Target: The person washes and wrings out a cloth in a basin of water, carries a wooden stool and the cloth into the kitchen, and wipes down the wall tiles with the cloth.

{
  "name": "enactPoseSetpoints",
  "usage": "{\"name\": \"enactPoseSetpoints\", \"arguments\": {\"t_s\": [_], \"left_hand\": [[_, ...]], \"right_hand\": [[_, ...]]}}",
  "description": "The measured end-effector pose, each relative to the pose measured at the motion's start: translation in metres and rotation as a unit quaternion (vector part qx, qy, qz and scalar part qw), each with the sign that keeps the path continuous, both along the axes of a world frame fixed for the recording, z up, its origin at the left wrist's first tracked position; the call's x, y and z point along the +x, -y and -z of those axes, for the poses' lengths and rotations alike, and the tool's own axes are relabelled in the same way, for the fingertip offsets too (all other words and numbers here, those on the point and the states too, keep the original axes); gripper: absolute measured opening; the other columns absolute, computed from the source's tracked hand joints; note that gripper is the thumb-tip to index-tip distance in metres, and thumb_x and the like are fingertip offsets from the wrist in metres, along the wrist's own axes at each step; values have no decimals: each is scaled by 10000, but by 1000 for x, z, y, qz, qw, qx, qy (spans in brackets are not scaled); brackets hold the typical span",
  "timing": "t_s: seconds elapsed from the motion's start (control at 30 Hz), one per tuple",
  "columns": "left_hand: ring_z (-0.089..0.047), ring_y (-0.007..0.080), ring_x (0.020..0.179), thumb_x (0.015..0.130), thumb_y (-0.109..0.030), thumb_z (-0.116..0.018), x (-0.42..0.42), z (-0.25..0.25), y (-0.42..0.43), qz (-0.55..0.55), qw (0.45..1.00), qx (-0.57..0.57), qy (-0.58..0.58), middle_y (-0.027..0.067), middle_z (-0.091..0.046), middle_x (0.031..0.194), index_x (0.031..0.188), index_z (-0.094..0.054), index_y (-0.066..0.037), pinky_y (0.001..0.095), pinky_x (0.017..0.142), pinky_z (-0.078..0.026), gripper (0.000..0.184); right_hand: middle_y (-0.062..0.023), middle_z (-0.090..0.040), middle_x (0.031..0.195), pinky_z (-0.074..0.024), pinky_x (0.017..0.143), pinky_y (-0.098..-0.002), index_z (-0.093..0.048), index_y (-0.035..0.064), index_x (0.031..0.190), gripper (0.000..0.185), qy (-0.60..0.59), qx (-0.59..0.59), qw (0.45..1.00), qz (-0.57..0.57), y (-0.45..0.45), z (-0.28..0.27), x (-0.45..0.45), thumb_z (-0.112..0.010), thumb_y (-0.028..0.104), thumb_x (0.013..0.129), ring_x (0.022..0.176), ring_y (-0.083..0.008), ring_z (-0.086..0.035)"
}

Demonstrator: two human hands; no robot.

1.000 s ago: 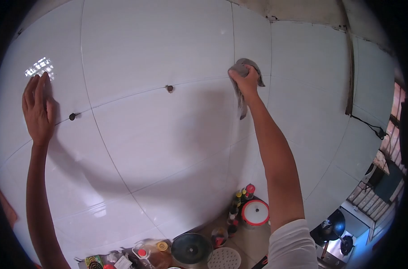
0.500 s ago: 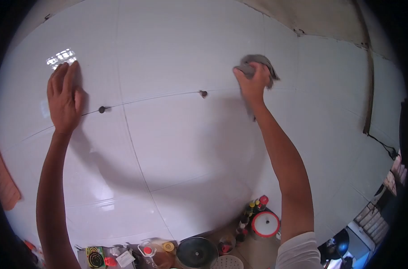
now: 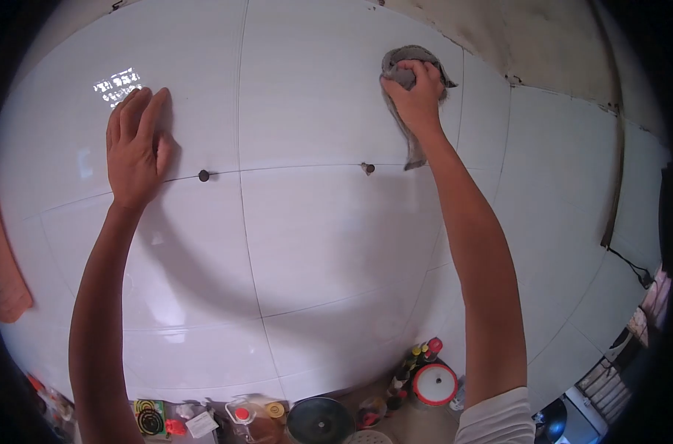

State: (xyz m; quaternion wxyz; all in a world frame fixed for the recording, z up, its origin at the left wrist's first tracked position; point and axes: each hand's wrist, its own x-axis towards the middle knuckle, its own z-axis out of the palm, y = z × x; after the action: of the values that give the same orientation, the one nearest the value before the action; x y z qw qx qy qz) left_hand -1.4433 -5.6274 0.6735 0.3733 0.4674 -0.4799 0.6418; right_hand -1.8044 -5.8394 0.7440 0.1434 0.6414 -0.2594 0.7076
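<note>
Nearest, a white sleeve (image 3: 495, 420) showed at the lower right. Beyond it, the right hand (image 3: 416, 96) was clamped on a grey cloth (image 3: 403, 76), gripping the bunched folds while one end hung toward the wrist; the cloth lay against the white tiled wall (image 3: 321, 237), above a horizontal seam. The left hand (image 3: 135, 152) was well apart from it, fingers slightly spread and laid toward the tiles (whether the whole palm pressed them, I could not tell). Two dark knobs (image 3: 204, 175) sat along the seam, between the hands. Lower down, a red-rimmed lid (image 3: 435, 385) stood beside some bottles (image 3: 404, 374). Farther right, a brown strip (image 3: 616, 177) ran down to a black cable (image 3: 627, 263).
</note>
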Motion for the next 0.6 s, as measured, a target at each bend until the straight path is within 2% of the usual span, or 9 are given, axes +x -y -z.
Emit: {"name": "enactPoseSetpoints", "arguments": {"t_s": [0.27,0.33,0.6], "left_hand": [[-367,297,1319,787,-131,-481,0,0,2,-12,1000,-9,15,95,-448,1363,1367,-464,-168,441,1117,-293,581],[-369,296,1318,789,-131,-479,-1,-1,3,-6,1000,-9,22,95,-451,1359,1368,-463,-167,441,1117,-292,581],[-369,293,1316,811,-125,-472,2,1,3,-1,999,-12,30,96,-450,1363,1372,-458,-167,435,1115,-291,563]], "right_hand": [[-207,-360,1318,-306,1051,-478,-588,154,1106,556,-17,-3,999,45,-8,-1,5,-792,381,640,1242,-405,-309],[-202,-366,1315,-308,1051,-475,-597,151,1088,543,7,37,998,47,-9,-4,7,-790,376,633,1236,-403,-319],[-199,-375,1312,-314,1043,-469,-620,142,1047,483,-4,35,998,43,-9,-3,2,-768,352,638,1219,-406,-332]]}}
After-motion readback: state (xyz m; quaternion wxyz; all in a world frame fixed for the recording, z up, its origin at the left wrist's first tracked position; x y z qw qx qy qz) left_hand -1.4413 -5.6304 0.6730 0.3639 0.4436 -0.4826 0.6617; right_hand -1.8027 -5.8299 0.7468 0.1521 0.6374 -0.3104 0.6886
